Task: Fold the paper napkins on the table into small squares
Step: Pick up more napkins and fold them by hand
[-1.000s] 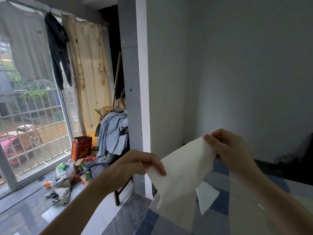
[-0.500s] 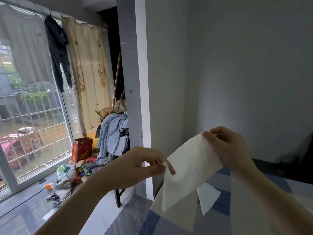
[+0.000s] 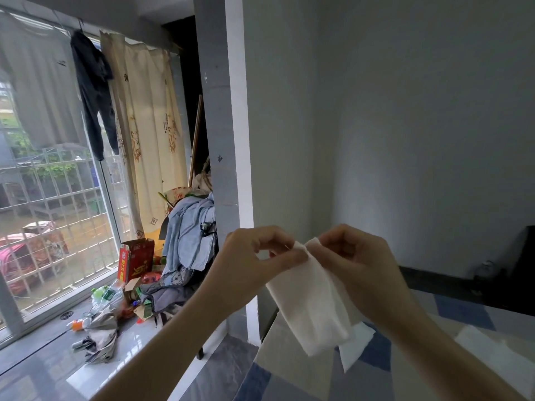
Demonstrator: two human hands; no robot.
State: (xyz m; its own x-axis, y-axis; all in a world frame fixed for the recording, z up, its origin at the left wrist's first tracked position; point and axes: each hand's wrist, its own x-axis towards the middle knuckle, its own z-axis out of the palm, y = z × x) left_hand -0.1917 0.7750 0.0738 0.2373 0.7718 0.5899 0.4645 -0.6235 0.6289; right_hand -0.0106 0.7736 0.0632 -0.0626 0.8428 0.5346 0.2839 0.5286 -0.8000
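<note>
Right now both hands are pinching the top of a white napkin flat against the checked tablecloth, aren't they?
Not quite. The left hand and right hand do pinch the top of the white napkin, but it hangs in the air above the checked tablecloth, not flat against it, as the head view shows.

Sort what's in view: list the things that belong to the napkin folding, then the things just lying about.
Belongs to the job:
- white paper napkin held in the air, doubled over
- left hand and right hand, pinching its top corners
- white napkin on the table
- blue-and-beige checked tablecloth

Just lying about:
- red cardboard box
- heap of blue-grey clothes
- green-labelled plastic bottles
- dark hanging garment
</note>
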